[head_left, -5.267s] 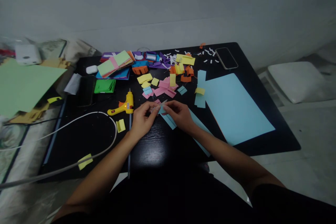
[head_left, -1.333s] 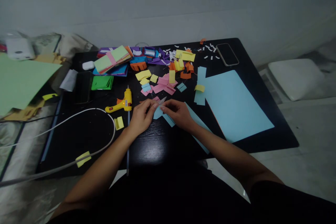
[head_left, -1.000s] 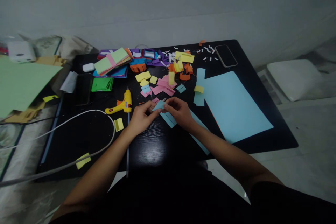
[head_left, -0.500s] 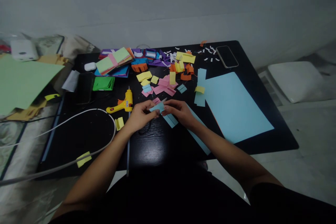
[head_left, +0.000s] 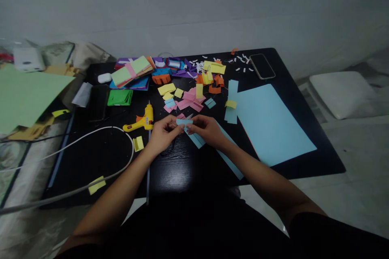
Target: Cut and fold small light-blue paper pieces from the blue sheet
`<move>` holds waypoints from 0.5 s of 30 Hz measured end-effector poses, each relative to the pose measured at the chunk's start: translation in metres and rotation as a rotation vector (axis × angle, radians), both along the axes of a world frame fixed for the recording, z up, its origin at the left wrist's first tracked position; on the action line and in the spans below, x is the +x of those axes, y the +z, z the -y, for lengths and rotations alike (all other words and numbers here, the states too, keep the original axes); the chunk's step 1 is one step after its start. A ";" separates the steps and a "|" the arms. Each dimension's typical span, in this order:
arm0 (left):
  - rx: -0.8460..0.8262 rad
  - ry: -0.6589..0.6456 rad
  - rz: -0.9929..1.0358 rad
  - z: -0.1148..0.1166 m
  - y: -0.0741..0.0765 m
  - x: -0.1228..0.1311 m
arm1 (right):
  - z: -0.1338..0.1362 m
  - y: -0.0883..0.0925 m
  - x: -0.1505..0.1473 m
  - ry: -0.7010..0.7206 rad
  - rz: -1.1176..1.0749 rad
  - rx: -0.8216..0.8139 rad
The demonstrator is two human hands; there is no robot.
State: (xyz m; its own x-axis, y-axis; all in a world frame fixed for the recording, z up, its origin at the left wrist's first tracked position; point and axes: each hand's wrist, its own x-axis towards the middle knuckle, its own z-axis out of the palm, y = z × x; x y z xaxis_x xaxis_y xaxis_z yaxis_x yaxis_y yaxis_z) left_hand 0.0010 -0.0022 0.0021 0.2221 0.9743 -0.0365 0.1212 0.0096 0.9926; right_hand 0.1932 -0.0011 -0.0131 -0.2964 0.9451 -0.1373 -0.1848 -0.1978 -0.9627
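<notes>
Between my two hands is a small piece of light blue paper [head_left: 184, 122], pinched at its left end by my left hand [head_left: 165, 130] and at its right end by my right hand [head_left: 209, 129]. Both sets of fingers are closed on it. Just behind it the pointed tip of scissors [head_left: 189, 116] shows, with the rest mostly hidden. Light blue paper strips [head_left: 197, 141] lie on the table under my right hand. A yellow hot glue gun [head_left: 148, 118] rests left of my left hand. Beyond my fingers is a heap of pink paper pieces [head_left: 192, 99].
Large light blue sheets [head_left: 273, 125] cover the table's right side, with a phone [head_left: 262, 66] behind them. Orange, yellow and purple scraps crowd the back. A white cable [head_left: 112, 126] loops across the left. A green folded paper stack [head_left: 120, 97] lies nearby.
The small blue paper has turned from a slant to nearly level between my fingers. My right hand has shifted slightly. The things on the table stay where they were.
</notes>
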 end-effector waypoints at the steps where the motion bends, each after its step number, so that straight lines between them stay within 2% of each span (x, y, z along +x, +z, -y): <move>1: 0.015 0.015 0.006 0.000 -0.001 0.000 | 0.000 0.000 0.000 0.007 0.000 -0.001; 4: 0.049 0.034 0.025 0.000 -0.001 0.002 | 0.001 -0.001 -0.001 0.009 0.007 0.004; 10: 0.100 0.113 0.042 0.003 -0.003 0.007 | 0.006 -0.005 -0.007 -0.127 -0.019 -0.020; 15: 0.116 0.076 0.003 0.003 -0.003 0.006 | 0.007 -0.004 -0.007 -0.081 0.004 0.057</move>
